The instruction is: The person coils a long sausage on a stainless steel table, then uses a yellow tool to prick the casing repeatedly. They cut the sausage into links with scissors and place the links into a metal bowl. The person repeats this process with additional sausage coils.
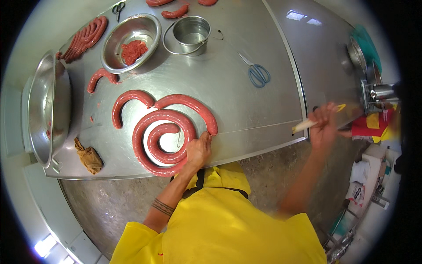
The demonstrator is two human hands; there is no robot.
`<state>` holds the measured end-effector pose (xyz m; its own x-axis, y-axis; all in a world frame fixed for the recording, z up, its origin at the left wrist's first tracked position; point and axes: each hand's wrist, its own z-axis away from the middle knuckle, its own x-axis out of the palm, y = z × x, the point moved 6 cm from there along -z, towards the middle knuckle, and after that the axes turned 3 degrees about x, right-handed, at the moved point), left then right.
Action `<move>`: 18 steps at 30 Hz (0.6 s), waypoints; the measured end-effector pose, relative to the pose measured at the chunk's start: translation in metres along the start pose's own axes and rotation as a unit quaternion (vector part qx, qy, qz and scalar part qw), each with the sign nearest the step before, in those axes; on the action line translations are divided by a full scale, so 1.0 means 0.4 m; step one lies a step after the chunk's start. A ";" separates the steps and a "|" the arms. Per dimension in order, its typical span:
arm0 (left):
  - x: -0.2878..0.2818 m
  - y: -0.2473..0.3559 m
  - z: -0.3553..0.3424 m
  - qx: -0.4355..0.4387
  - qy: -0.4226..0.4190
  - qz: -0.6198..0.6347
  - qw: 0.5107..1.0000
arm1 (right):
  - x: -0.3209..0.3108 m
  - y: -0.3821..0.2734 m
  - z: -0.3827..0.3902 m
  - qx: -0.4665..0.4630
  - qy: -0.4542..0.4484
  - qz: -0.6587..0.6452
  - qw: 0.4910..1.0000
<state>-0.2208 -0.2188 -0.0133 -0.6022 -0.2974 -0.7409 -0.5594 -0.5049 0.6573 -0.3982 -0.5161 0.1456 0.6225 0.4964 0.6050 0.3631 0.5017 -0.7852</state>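
A long red sausage [165, 115] lies coiled in a spiral on the steel table, and a curved link [187, 100] arcs above it. My left hand [200, 151] is closed at the right side of the coil, its fingers pinching the sausage casing near the lower end of the curved link. From there a thin string [255, 129] runs taut to the right. My right hand [323, 122], raised and slightly blurred near the table's right seam, grips a pale string spool [304, 126] at the string's other end.
Blue-handled scissors [258, 75] lie beyond. A bowl of ground meat [132, 53], a steel bucket [191, 33] and tied sausages [88, 37] stand farther off. A large steel basin [48, 110] and a brown cloth [89, 157] are at the left. Another person's red-and-yellow clothing [373, 123] shows at right.
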 end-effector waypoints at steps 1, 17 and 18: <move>0.016 -0.058 -0.004 -0.118 -0.022 0.237 0.964 | -0.085 -0.031 0.042 -0.047 0.052 0.065 0.995; -0.124 -0.007 0.049 -0.015 0.095 0.216 0.972 | 0.349 0.562 0.060 0.192 -0.404 0.315 0.837; -0.091 -0.029 0.068 -0.130 0.038 0.334 0.933 | 0.335 0.551 0.067 0.132 -0.357 0.431 0.818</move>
<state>-0.2078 -0.1801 0.0096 -0.7189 -0.6679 -0.1928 0.0886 -0.3632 0.9275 -0.2533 -0.3198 0.0571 -0.0302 0.9862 -0.1628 -0.2182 -0.1654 -0.9618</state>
